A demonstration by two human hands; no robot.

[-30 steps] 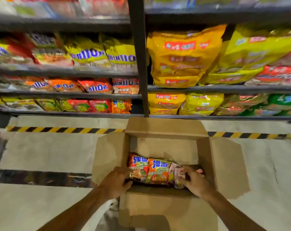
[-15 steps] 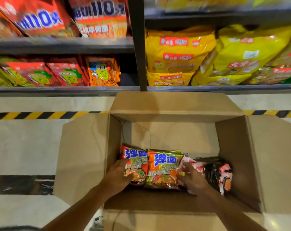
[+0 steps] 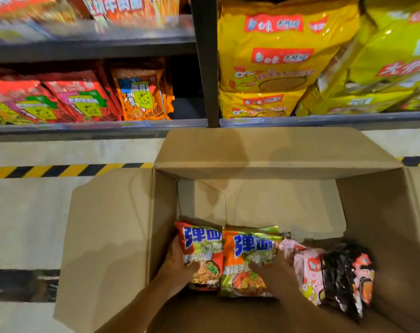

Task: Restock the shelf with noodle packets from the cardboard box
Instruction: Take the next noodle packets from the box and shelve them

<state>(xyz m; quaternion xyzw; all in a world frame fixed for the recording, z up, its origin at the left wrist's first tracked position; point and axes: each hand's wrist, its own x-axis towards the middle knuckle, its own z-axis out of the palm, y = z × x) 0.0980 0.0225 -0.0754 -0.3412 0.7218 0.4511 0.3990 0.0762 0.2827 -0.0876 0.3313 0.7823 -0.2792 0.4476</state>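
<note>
Inside the open cardboard box [image 3: 112, 236], along its near wall, the left hand [image 3: 180, 263] curls around the left edge of a red noodle packet [image 3: 201, 248]. Beside it, the right hand [image 3: 273, 267] presses fingers onto an orange-green packet [image 3: 247, 251], thumb hidden. Pink packets [image 3: 310, 272] and black packets [image 3: 343, 275] stand toward the right wall; the shelf [image 3: 96, 127] runs beyond.

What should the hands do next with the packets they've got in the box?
Probably lift the two packets up out of the cardboard box. The left hand already grips the red noodle packet at its left edge, and the right hand lies on the orange noodle packet. Both still sit low against the near wall, and the shelf has a dark gap beside the orange snack bags.
</note>
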